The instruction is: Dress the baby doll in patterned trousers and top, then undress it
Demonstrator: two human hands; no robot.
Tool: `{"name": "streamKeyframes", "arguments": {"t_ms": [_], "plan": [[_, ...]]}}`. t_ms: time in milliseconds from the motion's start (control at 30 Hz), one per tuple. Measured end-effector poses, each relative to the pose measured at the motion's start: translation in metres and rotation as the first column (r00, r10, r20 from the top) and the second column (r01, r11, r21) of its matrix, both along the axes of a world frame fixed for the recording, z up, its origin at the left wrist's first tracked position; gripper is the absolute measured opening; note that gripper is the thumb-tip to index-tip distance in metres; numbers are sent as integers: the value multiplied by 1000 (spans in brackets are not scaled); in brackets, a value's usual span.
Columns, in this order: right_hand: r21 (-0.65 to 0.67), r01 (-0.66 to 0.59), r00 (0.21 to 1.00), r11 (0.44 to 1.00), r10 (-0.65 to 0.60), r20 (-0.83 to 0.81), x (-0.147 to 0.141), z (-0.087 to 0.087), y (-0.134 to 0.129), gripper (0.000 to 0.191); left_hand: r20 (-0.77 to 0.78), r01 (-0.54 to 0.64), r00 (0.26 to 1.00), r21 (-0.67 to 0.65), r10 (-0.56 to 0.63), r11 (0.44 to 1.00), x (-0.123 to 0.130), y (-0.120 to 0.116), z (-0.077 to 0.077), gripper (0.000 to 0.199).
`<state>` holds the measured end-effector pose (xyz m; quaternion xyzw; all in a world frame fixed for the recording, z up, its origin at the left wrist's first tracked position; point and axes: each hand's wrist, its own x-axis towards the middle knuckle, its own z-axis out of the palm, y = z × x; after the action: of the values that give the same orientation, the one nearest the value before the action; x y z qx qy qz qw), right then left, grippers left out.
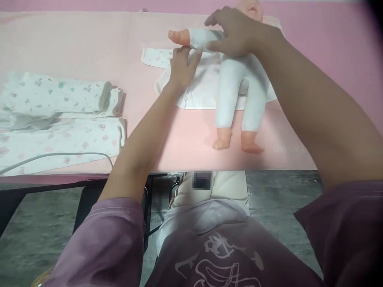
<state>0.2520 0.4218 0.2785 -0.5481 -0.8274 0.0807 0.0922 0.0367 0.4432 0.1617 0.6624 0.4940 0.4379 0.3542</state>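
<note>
A baby doll [229, 89] with a white cloth body lies on its back, feet towards me. Under it is a spread white baby shirt [199, 93], one printed sleeve [156, 57] stretching left. The doll's arm [202, 38] points left, its bare plastic hand [179, 37] beyond the shirt. Just below that wrist is my left hand [184, 65], thumb and fingers apart, fingertips at the arm's lower edge. My right hand [236, 34] lies over the doll's chest and upper arm, thumb and fingers spread on either side of the arm. It hides much of the chest.
Folded white printed baby clothes [62, 95] lie at the left, with another printed piece [74, 139] nearer me. A pale cable [68, 154] crosses them. The pink mat [167, 147] ends at the table's front edge. A black chair [92, 211] stands below at the left.
</note>
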Motion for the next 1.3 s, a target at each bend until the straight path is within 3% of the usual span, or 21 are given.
{"name": "streamKeyframes", "arguments": {"t_ms": [133, 267, 367, 467, 600, 933, 1300], "plan": [[-93, 19, 997, 995, -13, 71, -7, -8, 6, 71, -277, 25, 961, 132, 13, 991, -1, -1, 1, 53], [-44, 19, 993, 999, -14, 114, -11, -17, 13, 74, -344, 29, 939, 109, 10, 994, -2, 1, -4, 69], [31, 23, 994, 999, -26, 107, -12, -25, 19, 74, -363, 39, 932, 104, 2, 994, -1, 3, -8, 71], [54, 19, 998, 998, -22, 57, -12, -31, 16, 62, -411, 9, 911, 126, 45, 992, 2, 5, -11, 67], [59, 70, 997, 996, -67, -36, -9, -33, 7, 45, -384, -50, 917, 166, 111, 985, 4, 9, -14, 42], [119, -77, 974, 990, 100, -204, 4, -36, 7, 48, -362, -204, 899, 151, 246, 967, 5, 5, -9, 54], [100, 28, 988, 995, -13, -152, -2, -36, 2, 34, -342, -220, 907, 111, 245, 969, 2, 9, -11, 42]]}}
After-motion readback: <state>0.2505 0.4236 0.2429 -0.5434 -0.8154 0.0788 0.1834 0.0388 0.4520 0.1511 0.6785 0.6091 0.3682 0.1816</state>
